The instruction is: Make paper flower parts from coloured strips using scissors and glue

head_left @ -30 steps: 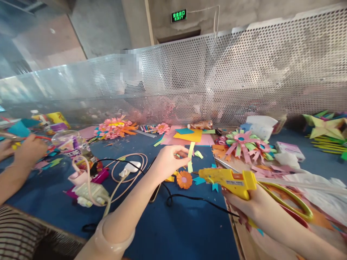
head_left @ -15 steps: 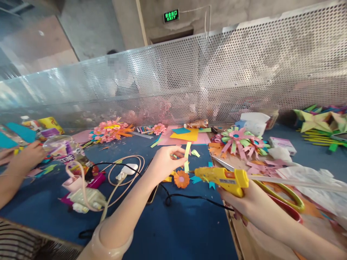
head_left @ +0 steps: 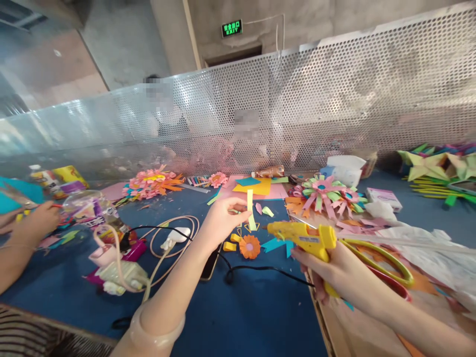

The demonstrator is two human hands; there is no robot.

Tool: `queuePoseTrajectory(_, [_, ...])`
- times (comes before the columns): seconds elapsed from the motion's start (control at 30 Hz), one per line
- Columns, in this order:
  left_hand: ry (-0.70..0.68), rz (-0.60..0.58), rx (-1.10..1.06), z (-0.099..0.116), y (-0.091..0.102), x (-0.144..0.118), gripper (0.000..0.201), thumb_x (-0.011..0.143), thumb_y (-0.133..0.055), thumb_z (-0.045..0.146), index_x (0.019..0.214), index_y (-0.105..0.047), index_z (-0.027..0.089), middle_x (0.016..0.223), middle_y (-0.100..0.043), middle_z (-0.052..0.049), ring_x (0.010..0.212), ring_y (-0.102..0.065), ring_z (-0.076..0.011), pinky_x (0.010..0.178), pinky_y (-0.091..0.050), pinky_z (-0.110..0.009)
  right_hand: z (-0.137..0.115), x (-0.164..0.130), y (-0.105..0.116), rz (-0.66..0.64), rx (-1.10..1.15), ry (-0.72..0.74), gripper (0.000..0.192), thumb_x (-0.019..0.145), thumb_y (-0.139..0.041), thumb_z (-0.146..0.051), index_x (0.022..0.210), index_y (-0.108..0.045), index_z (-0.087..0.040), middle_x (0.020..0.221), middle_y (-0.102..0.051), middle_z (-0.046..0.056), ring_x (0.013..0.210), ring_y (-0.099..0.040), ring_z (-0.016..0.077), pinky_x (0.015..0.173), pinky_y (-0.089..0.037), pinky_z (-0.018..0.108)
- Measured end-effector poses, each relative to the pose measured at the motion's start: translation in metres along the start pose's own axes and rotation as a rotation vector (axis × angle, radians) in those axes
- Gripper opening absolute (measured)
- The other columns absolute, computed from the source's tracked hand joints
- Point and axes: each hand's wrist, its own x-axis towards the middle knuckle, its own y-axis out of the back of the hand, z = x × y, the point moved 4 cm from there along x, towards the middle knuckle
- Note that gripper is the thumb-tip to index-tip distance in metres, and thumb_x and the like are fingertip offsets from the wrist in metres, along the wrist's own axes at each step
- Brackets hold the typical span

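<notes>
Between the fingers of my left hand (head_left: 227,219) is a light green paper strip (head_left: 250,209), held upright above the table. My right hand (head_left: 330,267) is wrapped round the grip of a yellow hot glue gun (head_left: 303,235). Its nozzle points left and stands a little apart from the strip. Below the strip lies an orange paper flower (head_left: 249,247), with small yellow paper pieces (head_left: 229,246) on its left and blue paper pieces (head_left: 277,246) on its right. Yellow-and-red handled scissors (head_left: 394,265) lie partly hidden behind my right forearm.
A black cord (head_left: 260,268) crosses the blue table. A phone (head_left: 210,265) lies partly under my left forearm, beside a power adapter with cables (head_left: 122,275). Paper flowers (head_left: 154,181) lie toward the perforated metal screen (head_left: 223,114). At far left, a co-worker's hand (head_left: 39,223) holds scissors near blue paper.
My left hand has drawn slightly left with the green strip, away from the glue gun's nozzle. The gap between them is wider, and the gun has tilted slightly.
</notes>
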Motion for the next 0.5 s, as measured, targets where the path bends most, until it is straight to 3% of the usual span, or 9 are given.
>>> queuePoseTrajectory(0.13, [-0.05,0.189,-0.192,0.005,0.021,0.002,0.019,0.07,-0.068,0.023,0.087,-0.067,0.016,0.084,-0.069,-0.005,0.07,-0.062,-0.0132,0.058,-0.045,-0.021,-0.023,0.017,0.001,0.041,0.276,0.065,0.029,0.083,-0.048,-0.037,0.06,-0.039,-0.021,0.032,-0.045,-0.005,0.028,-0.04,0.0089,0.036,-0.034,0.021])
queuePoseTrajectory(0.2, [-0.075,0.282,-0.305,0.007,0.031,0.003,0.022,0.07,-0.069,0.026,0.089,-0.066,0.016,0.087,-0.069,-0.004,0.073,-0.063,-0.0122,0.059,-0.046,-0.02,-0.044,0.035,-0.003,0.051,0.485,0.15,0.014,0.08,-0.048,-0.023,0.068,-0.042,-0.02,0.043,-0.047,-0.007,0.034,-0.043,0.0076,0.037,-0.032,0.019])
queuePoseTrajectory(0.27, [-0.091,0.346,-0.41,0.006,0.038,0.005,0.023,0.07,-0.069,0.026,0.09,-0.064,0.016,0.088,-0.068,-0.004,0.074,-0.063,-0.011,0.062,-0.047,-0.019,-0.066,0.06,-0.011,0.064,0.557,0.222,0.008,0.079,-0.049,-0.013,0.074,-0.045,-0.018,0.06,-0.053,-0.005,0.048,-0.051,0.0066,0.045,-0.039,0.018])
queuePoseTrajectory(0.33, [-0.101,0.382,-0.502,0.004,0.042,0.008,0.023,0.07,-0.068,0.025,0.09,-0.063,0.016,0.089,-0.068,-0.003,0.072,-0.062,-0.0089,0.066,-0.048,-0.019,-0.085,0.088,-0.026,0.059,0.587,0.275,0.002,0.084,-0.05,-0.016,0.086,-0.052,-0.014,0.072,-0.056,-0.002,0.058,-0.055,0.0079,0.054,-0.045,0.02])
queuePoseTrajectory(0.5, [-0.074,0.432,-0.668,-0.004,0.045,0.015,0.011,0.072,-0.064,0.02,0.083,-0.062,0.018,0.083,-0.068,0.001,0.068,-0.061,-0.0046,0.069,-0.049,-0.016,-0.113,0.143,-0.087,-0.041,0.533,0.296,0.027,0.09,-0.051,-0.033,0.11,-0.054,-0.014,0.102,-0.059,0.006,0.082,-0.06,0.0153,0.07,-0.052,0.033])
